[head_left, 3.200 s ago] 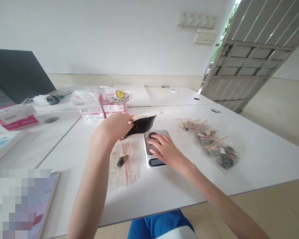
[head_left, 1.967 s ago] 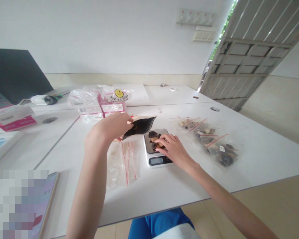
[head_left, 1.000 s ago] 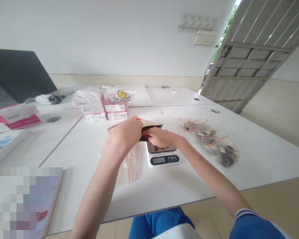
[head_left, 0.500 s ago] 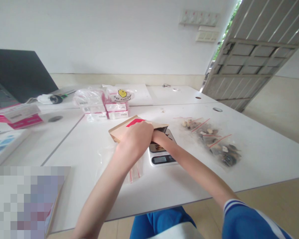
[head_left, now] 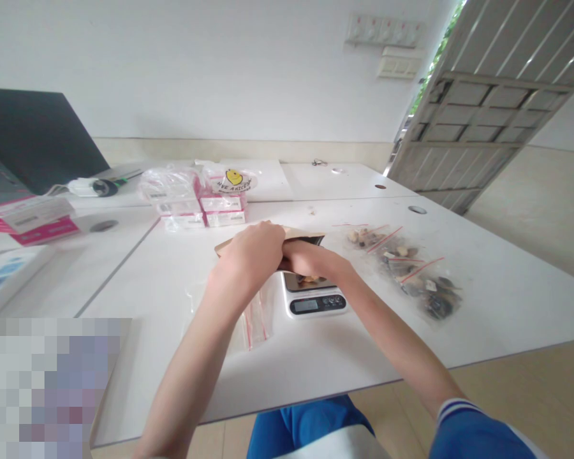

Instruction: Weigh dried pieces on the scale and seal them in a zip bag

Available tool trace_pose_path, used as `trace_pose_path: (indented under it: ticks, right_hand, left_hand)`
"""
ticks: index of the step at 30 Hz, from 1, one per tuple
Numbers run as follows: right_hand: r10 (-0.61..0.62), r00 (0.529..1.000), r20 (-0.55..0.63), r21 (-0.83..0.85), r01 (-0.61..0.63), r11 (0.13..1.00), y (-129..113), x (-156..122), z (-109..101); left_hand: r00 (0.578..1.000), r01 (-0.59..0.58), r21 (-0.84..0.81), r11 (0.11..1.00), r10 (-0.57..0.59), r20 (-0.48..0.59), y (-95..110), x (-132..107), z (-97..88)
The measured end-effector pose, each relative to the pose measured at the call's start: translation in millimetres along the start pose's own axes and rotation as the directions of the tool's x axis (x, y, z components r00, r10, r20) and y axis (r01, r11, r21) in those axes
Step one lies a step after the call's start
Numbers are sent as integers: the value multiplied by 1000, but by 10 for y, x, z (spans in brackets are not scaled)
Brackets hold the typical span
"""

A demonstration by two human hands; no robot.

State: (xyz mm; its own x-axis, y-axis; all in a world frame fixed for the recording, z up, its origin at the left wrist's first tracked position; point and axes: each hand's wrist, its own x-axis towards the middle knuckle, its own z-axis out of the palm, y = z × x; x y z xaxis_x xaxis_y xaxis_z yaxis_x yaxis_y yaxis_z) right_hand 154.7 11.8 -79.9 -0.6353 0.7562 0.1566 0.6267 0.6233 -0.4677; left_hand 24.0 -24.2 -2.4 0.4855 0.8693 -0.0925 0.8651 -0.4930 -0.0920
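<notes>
Brown paper bag (head_left: 300, 234) is held by the left hand (head_left: 254, 250) just behind and partly over a white scale (head_left: 337, 310), its dark-lined mouth turned to the right. Its rim is gripped in the curled left hand, while the fingertips of the right hand (head_left: 313, 258) are buried in the mouth; whether they are spread or pinching something cannot be told.

Everything is carried by a white surface (head_left: 358, 357), crossed by seams and pierced by round holes. At the right, filled zip bags (head_left: 437, 303) are laid in an overlapping row; left of the scale, flattened clear bags (head_left: 253, 322) are partly covered by the left forearm (head_left: 196, 363). Pink-and-white boxes (head_left: 222, 210) are stacked farther back. The room is bounded by a white wall (head_left: 210, 76), on which switches (head_left: 399, 65) are mounted, and a grey metal door (head_left: 488, 118).

Most of the scale's platform is hidden, with only some brown pieces (head_left: 310, 279) glimpsed; its display cannot be read. The lower left corner is masked by coarse blocks, and a dark monitor (head_left: 33, 137) is cut off at the left.
</notes>
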Motion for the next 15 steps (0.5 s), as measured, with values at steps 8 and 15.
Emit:
trace_pose_path:
  ticks: [8,15]
  right_hand:
    - [-84,996,-35,-49,82,995,-218,-116,-195]
    - [-58,978,-199,88,77,993,-342,-395,-329]
  left_hand:
    - [999,21,45,999,-23,44,-115,-5,-34]
    - [998,26,27,999,-28,59,-237,-43,-66]
